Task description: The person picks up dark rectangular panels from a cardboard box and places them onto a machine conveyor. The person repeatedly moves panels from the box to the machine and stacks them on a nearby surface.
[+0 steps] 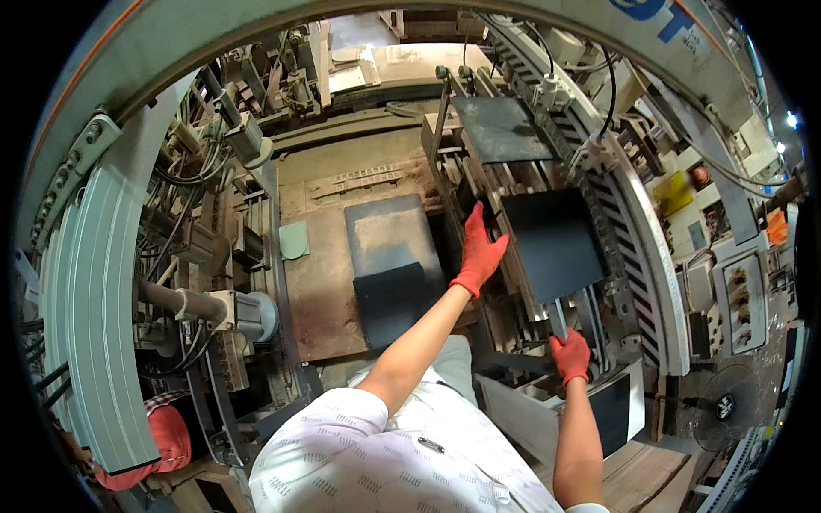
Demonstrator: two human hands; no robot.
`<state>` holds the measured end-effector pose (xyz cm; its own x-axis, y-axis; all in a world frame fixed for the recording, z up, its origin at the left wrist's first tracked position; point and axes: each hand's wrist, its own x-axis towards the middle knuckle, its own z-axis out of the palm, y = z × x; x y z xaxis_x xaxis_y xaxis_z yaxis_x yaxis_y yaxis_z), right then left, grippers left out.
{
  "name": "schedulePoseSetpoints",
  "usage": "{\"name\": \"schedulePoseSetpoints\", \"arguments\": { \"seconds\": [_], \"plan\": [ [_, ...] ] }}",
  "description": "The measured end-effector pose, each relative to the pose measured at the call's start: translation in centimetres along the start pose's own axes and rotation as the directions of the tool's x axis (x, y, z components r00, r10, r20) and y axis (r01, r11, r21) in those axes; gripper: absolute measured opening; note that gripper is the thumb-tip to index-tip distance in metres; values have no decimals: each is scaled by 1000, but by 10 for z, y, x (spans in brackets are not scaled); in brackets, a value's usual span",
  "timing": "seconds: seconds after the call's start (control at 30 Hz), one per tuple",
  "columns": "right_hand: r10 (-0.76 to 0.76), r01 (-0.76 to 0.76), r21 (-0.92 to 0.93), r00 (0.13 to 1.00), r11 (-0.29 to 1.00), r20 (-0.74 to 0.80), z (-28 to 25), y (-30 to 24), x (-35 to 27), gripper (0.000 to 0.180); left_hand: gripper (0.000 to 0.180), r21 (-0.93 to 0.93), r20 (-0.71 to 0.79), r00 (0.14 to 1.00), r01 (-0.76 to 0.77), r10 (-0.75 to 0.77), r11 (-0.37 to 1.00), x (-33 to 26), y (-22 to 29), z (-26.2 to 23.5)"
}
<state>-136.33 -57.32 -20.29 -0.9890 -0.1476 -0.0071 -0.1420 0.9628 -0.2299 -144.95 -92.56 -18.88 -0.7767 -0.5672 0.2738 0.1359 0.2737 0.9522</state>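
Both of my hands wear red gloves. My left hand [479,252] is at the left side rail of a roller track, its fingers spread and nothing visible in them. Just right of it, a square black plate [556,244] lies flat on the track. My right hand [570,355] is closed around the lower end of a flat grey strip [558,321] at the plate's near edge; whether the strip is a loose tool or a machine part I cannot tell. Farther up the track lies a dusty dark plate [500,128].
Left of the track, a dusty worktable [316,308] bears a black sheet [393,299] and a small pale green piece [293,241]. Machine cylinders [244,316] stand along its left side. A slotted metal rail [637,256] runs right of the track; a fan [725,406] is at lower right.
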Motion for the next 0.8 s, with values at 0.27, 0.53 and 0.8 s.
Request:
{"name": "schedulePoseSetpoints", "arguments": {
  "seconds": [0.27, 0.53, 0.8],
  "plan": [
    [-7, 7, 46, 1000, 999, -5, -17, -22, -6, 31, 68, -152, 433, 872, 320, -228, 935, -5, 9, -20],
    [72, -76, 65, 996, 995, 62, -38, -32, 2, 32, 29, -355, 768, 556, 782, -317, 512, -48, -10, 19],
    [70, -69, -34, 997, 997, 37, -25, -15, -11, 33, 23, -154, 847, 370, 858, -382, 490, -69, -13, 44]
  ]
}}
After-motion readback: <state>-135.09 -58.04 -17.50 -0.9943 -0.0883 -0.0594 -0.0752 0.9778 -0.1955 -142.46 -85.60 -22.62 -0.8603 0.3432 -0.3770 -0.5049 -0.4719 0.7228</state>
